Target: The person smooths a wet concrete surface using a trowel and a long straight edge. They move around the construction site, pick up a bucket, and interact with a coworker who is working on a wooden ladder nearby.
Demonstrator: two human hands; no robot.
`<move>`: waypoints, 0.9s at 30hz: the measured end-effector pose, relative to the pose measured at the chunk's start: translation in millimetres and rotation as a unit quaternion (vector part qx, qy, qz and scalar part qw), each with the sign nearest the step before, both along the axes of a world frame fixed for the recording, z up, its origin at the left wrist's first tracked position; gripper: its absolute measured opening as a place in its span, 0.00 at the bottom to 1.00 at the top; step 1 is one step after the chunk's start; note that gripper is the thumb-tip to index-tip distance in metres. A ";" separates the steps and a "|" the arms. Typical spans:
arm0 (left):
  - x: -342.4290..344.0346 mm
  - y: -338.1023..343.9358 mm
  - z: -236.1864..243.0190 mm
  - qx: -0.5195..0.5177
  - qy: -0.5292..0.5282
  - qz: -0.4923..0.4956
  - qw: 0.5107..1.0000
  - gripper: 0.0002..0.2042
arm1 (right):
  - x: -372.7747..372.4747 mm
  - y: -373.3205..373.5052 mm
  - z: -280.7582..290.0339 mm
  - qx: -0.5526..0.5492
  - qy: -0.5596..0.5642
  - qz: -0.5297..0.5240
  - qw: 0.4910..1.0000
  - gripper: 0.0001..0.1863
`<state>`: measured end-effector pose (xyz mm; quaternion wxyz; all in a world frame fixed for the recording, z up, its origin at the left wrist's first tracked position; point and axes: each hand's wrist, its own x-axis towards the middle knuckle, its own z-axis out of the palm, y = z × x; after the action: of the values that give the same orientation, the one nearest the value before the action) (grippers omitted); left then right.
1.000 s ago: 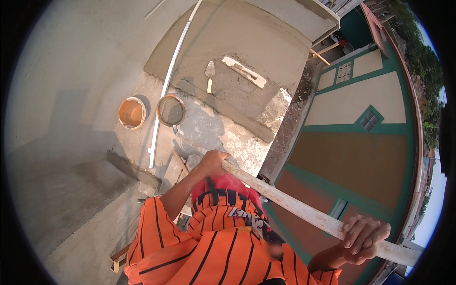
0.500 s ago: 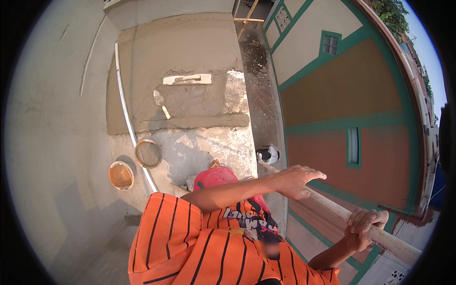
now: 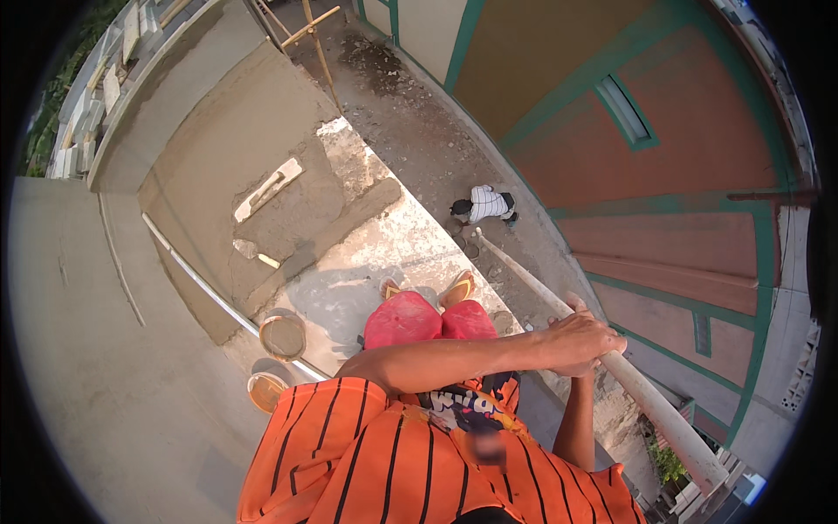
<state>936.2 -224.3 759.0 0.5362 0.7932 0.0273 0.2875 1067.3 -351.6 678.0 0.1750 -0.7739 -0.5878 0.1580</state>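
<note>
A long pale pole [image 3: 650, 403] slants from the lower right up to its far tip, over the ground below the ledge. My left hand [image 3: 566, 342] is closed round the middle of it, with the arm stretched across my body. Close against it, my right hand [image 3: 588, 368] is also at the pole, mostly hidden behind the left, and seems wrapped round it. On the wet mortar [image 3: 231, 131] to the left lie a float [image 3: 268, 189] and a trowel [image 3: 256, 253], both apart from my hands.
A round mortar pan [image 3: 284, 336] and an orange bucket [image 3: 267, 392] stand beside a long straight bar [image 3: 196, 278]. The ledge edge [image 3: 436, 244] drops to a lower passage, where a person in a striped shirt [image 3: 489, 203] bends down. A painted wall [image 3: 672, 105] rises beyond.
My view has turned toward the passage, bringing the bent person fully into sight. The left hand, earlier open above the pole, has closed on it, and the two hands have come together.
</note>
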 end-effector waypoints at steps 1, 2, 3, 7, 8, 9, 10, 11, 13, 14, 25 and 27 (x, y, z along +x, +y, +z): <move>13.4 -4.3 -29.8 0.008 0.038 0.001 0.999 0.09 | 9.9 -23.7 -9.9 -0.035 0.074 -0.060 0.995 0.19; 21.4 -5.4 -51.2 -0.018 0.078 -0.013 0.997 0.09 | 20.1 -47.3 -18.6 -0.063 0.140 -0.126 0.980 0.19; 22.9 -3.9 -73.2 -0.036 0.130 -0.016 0.991 0.08 | 13.1 -44.8 -10.0 -0.128 0.301 -0.239 0.914 0.20; 42.8 -21.2 -170.7 -0.031 0.178 -0.046 0.982 0.12 | -4.4 -58.5 34.7 -0.180 0.630 -0.440 0.614 0.28; 50.1 -30.6 -188.1 -0.028 0.179 -0.062 0.981 0.13 | -5.3 -62.6 45.7 -0.171 0.685 -0.455 0.543 0.29; 55.7 -38.8 -197.3 -0.027 0.201 -0.084 0.976 0.13 | -6.5 -64.1 52.6 -0.143 0.734 -0.453 0.486 0.33; 59.1 -44.1 -204.0 -0.026 0.220 -0.104 0.970 0.14 | -5.7 -65.0 56.7 -0.118 0.773 -0.449 0.433 0.33; 62.5 -48.9 -208.1 -0.024 0.238 -0.124 0.963 0.14 | -4.2 -66.2 61.1 -0.091 0.807 -0.442 0.381 0.34; 66.3 -55.9 -215.1 -0.023 0.249 -0.131 0.959 0.15 | 0.1 -66.5 61.8 -0.020 0.866 -0.427 0.259 0.35; 68.0 -57.8 -218.4 -0.022 0.256 -0.133 0.957 0.16 | 6.3 -70.5 57.5 -0.017 0.863 -0.448 0.235 0.33; 41.5 -54.9 -276.4 -0.012 0.424 -0.071 0.903 0.23 | 23.9 -59.1 -42.3 -0.145 0.805 -0.550 0.170 0.09; 26.3 -38.8 -275.9 -0.033 0.510 -0.043 0.858 0.25 | 27.1 -64.3 -78.2 -0.145 0.818 -0.532 0.165 0.11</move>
<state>962.5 -263.1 483.1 0.4851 0.8109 0.2721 -0.1820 1094.4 -415.9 599.8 0.4817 -0.3369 0.4807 0.6507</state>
